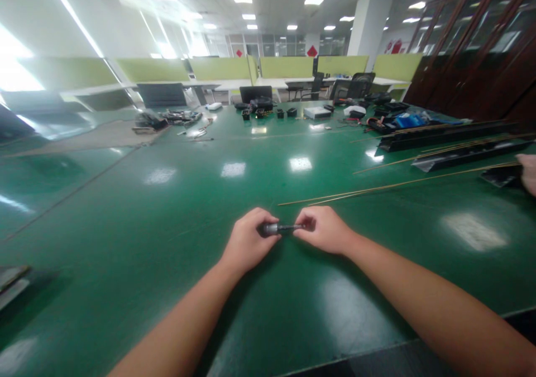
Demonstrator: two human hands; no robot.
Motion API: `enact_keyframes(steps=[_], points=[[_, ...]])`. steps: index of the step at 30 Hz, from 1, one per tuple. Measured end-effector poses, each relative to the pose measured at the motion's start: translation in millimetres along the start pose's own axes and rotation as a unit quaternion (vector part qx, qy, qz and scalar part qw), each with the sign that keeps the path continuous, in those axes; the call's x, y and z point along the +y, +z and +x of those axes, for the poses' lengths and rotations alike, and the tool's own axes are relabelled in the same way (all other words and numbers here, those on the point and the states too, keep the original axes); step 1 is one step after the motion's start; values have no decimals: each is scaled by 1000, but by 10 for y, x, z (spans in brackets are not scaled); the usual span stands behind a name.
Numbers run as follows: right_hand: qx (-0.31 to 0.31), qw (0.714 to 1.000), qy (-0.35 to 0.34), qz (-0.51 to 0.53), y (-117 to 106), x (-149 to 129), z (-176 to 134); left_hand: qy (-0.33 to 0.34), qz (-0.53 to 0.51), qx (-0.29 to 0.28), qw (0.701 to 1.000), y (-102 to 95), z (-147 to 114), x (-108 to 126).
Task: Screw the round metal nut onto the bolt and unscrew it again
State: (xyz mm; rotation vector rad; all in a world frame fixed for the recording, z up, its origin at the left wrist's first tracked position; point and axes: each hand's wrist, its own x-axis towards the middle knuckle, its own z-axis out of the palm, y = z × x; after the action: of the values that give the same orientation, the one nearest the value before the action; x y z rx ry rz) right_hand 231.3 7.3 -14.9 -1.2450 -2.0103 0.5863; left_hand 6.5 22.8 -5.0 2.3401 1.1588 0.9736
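A slim dark tool (273, 228) with a thicker grey cylindrical part and a thin dark shaft lies level between my two hands, just over the green table (176, 220). My left hand (251, 238) is closed around the thick end, which it partly hides. On the other side my right hand (324, 229) pinches the thin end between thumb and fingertips. The exact kind of tool is too small to make out. Beyond my right hand, thin brass-coloured rods (364, 190) lie slanting across the tabletop.
Another person's hand (529, 173) touches a black channel piece (500, 175) at the right edge. More black channels (456, 152) lie behind it. Along the far side stand small black boxes (280, 113), a white box (317, 112) and tangled parts (182, 117). A flat object (14, 282) sits at left.
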Motion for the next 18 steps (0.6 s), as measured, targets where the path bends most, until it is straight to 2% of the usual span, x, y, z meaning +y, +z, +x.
enact_keyframes(steps=[14, 18], points=[[5, 1000, 2, 2, -11, -1, -4, -5, 1, 5, 1000, -9, 3, -13], [16, 1000, 6, -7, -37, 0, 2, -32, 19, 38, 999, -54, 16, -49]])
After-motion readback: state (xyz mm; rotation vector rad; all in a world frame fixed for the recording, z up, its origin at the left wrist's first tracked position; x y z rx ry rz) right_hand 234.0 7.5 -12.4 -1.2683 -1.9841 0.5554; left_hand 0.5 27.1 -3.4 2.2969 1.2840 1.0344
